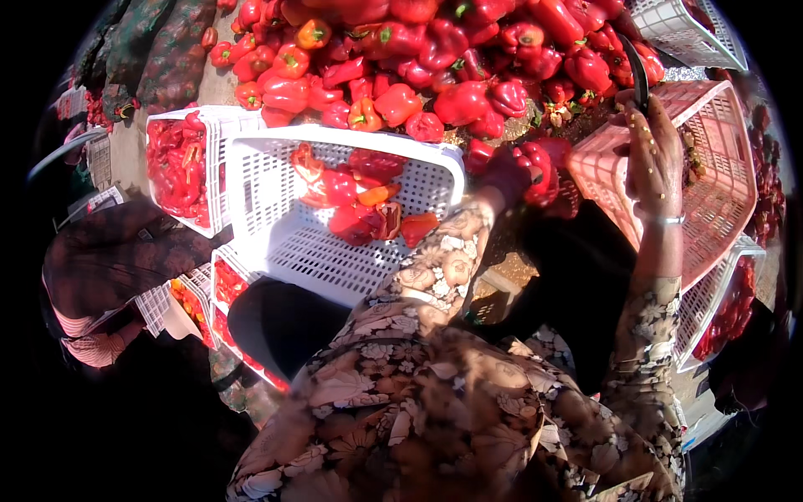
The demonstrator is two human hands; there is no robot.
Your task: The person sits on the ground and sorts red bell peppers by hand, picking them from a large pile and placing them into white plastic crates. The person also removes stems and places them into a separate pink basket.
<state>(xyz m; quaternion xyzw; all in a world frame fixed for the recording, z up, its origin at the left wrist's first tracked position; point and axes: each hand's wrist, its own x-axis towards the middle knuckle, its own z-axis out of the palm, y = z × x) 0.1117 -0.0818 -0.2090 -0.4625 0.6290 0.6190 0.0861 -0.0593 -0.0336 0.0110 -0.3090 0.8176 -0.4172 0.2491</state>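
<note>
My left hand (pixel 507 173), in shadow, grips a red bell pepper (pixel 544 168) at the near edge of the pepper heap (pixel 433 47). Seeds cling to my right hand (pixel 654 154), which is closed around a knife; its dark, curved blade (pixel 635 68) points away from me over the heap. A white plastic crate (pixel 313 260) lies tilted towards me beside my left forearm, with several cut red and orange pepper pieces (pixel 351 216) inside. Behind my right wrist, a pink plastic crate (pixel 715 213) holds pale green scraps (pixel 693 154).
At the left stand a white crate full of red pepper pieces (pixel 179 169) and dark green mesh sacks (pixel 172 56). A person in dark clothing (pixel 113 263) bends nearby. Another white crate (pixel 706 320) with red peppers stands at the right, and one more crate (pixel 690 34) is beyond.
</note>
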